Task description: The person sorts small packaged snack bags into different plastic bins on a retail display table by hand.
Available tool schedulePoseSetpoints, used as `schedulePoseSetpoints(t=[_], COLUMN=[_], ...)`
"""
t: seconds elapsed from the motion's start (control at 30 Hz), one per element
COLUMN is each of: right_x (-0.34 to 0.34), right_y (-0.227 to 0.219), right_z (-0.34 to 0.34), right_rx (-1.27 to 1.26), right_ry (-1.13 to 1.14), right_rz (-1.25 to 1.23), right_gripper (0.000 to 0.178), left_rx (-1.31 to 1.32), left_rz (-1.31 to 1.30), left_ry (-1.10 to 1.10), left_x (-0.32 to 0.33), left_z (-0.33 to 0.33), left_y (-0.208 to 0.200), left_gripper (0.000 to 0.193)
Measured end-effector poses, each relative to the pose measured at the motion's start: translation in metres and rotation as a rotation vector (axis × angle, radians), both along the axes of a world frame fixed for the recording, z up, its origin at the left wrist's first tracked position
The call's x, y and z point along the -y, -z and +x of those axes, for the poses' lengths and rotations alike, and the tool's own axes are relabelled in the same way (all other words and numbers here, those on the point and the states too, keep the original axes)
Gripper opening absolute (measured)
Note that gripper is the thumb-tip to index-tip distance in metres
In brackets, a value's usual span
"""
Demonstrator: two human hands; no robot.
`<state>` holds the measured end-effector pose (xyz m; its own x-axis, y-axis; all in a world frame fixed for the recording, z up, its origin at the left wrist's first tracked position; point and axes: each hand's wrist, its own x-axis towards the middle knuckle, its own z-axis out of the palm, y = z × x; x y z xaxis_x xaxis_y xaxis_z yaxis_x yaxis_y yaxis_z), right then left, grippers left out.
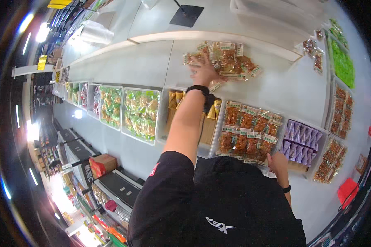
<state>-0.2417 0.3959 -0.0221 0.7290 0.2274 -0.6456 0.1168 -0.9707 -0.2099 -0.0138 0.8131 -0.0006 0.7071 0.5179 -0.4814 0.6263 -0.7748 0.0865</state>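
Note:
My left hand [203, 71] reaches far across the white counter [144, 61] and rests, fingers spread, on a loose pile of clear snack packets [231, 59] with brown contents and green-white labels. A black band sits on that wrist. My right hand [277, 162] grips the near rim of a clear bin [247, 129] filled with rows of the same brown packets. Whether the left hand is gripping a packet is hidden by the pile.
A row of clear bins runs along the counter: green packets [141, 113], gold packets [212, 111], purple packets [301, 142], brown snacks [329, 160]. Green items [342, 61] lie at the far right. A black stand base [186, 15] sits behind. Shelving and a cardboard box [103, 164] stand lower left.

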Motion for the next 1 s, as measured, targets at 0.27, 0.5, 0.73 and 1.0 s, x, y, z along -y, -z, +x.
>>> schedulePoseSetpoints(t=[0.27,0.5,0.73,1.0], right_x=[-0.011,-0.017,-0.019,-0.008], right_y=[-0.018,-0.037,-0.034,-0.03], right_z=[0.018,0.04,0.037,0.03], right_rx=[-0.137,-0.518,-0.535,-0.443], right_ry=[-0.04,0.08,0.096,0.278], right_rz=[0.124,0.197,0.288,0.278], right_gripper=[0.06,0.055,0.055,0.05], left_rx=[-0.011,-0.002,0.563,0.675], left_rz=[-0.072,-0.03,-0.489,-0.434], left_ry=[0.109,0.346,0.733,1.002], left_x=[0.086,0.189,0.218,0.143], left_z=[0.013,0.019,-0.029,-0.176], left_y=[-0.014,-0.017,0.02,-0.016], left_gripper=[0.134,0.119,0.087,0.067])
